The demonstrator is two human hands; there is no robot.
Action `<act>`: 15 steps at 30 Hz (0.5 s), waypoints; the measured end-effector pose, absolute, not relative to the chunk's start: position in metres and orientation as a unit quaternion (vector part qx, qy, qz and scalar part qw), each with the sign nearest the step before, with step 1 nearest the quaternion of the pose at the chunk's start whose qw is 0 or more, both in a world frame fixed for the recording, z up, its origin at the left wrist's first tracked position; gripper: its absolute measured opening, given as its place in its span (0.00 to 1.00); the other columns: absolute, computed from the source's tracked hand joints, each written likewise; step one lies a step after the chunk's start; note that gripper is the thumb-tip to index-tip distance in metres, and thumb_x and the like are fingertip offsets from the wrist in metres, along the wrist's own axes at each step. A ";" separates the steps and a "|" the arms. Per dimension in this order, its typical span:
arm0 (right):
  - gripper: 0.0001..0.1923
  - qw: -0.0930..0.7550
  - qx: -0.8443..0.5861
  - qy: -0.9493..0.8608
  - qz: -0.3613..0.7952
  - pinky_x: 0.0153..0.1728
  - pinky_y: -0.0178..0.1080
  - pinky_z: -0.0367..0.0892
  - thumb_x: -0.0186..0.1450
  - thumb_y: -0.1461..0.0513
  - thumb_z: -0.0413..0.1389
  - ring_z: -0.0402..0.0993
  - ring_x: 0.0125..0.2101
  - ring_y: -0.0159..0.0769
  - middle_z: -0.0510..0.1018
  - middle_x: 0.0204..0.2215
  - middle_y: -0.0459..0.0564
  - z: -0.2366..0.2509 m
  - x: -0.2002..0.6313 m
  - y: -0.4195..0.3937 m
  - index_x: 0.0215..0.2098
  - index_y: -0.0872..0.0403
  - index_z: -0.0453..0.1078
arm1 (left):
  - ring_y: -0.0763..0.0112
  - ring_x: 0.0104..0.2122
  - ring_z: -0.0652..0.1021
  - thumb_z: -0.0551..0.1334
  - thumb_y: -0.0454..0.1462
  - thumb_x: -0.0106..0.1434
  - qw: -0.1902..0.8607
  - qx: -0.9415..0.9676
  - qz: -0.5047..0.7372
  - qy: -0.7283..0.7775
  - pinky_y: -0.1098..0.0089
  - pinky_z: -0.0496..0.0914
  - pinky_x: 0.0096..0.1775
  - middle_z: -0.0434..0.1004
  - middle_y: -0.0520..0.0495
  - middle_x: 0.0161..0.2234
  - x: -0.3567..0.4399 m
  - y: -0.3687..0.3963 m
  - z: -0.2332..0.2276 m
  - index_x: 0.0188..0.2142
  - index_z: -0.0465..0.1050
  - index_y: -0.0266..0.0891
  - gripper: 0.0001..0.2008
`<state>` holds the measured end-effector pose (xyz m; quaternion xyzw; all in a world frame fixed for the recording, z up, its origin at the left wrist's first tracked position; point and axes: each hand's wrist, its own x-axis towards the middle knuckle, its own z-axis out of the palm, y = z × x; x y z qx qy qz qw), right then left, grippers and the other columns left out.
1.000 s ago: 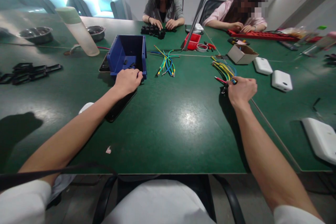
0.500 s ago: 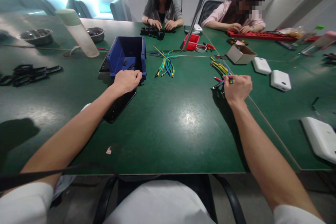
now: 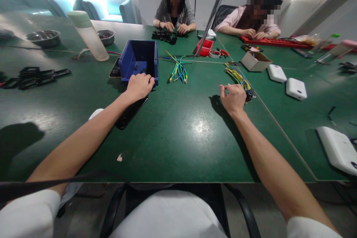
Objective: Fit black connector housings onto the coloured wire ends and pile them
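My left hand [image 3: 140,86] rests at the front of a blue plastic bin [image 3: 128,57], fingers curled over its low front lip. Inside the bin are a few small black pieces [image 3: 143,70]. My right hand [image 3: 233,97] hovers or rests just left of a bundle of yellow and blue wires [image 3: 236,74]. Its fingers are curled in, and a tiny pale bit shows by the fingertips, too small to name. Between the hands, farther back, lies a second bundle of green, blue and yellow wires [image 3: 180,67] with metal ends.
A black phone [image 3: 130,113] lies under my left forearm. Left stand a bottle [image 3: 93,41], metal bowls [image 3: 44,39] and black frames [image 3: 41,78]. Right are a small carton [image 3: 255,62], white devices [image 3: 296,88] and a red bin [image 3: 205,47]. Two people sit opposite.
My right hand has moved left, off the yellow and blue wires, uncovering their near ends. My left hand stays at the bin's front. The whole view has shifted slightly.
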<state>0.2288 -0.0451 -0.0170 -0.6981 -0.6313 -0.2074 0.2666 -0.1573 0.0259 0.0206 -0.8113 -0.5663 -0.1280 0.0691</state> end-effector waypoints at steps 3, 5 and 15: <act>0.21 0.248 -0.684 -0.658 -0.194 0.40 0.43 0.63 0.69 0.54 0.46 0.72 0.36 0.45 0.80 0.30 0.57 -0.020 0.214 -0.046 0.31 0.56 0.77 | 0.51 0.43 0.76 0.47 0.44 0.69 0.051 -0.803 -0.196 -0.560 0.55 0.66 0.44 0.76 0.34 0.43 -0.158 0.028 0.016 0.42 0.75 0.33 0.22; 0.21 0.229 -0.679 -0.672 -0.186 0.39 0.43 0.63 0.69 0.54 0.47 0.72 0.36 0.44 0.80 0.30 0.56 -0.022 0.206 -0.047 0.31 0.55 0.77 | 0.54 0.42 0.76 0.50 0.44 0.67 0.031 -0.794 -0.248 -0.553 0.57 0.67 0.45 0.75 0.36 0.43 -0.160 0.030 0.014 0.41 0.75 0.34 0.19; 0.20 0.182 -0.651 -0.714 -0.182 0.33 0.41 0.59 0.69 0.56 0.47 0.70 0.35 0.43 0.80 0.28 0.56 -0.023 0.179 -0.046 0.27 0.54 0.74 | 0.63 0.38 0.75 0.57 0.36 0.63 -0.004 -0.754 -0.399 -0.522 0.64 0.68 0.42 0.77 0.43 0.38 -0.167 0.035 0.008 0.37 0.70 0.38 0.05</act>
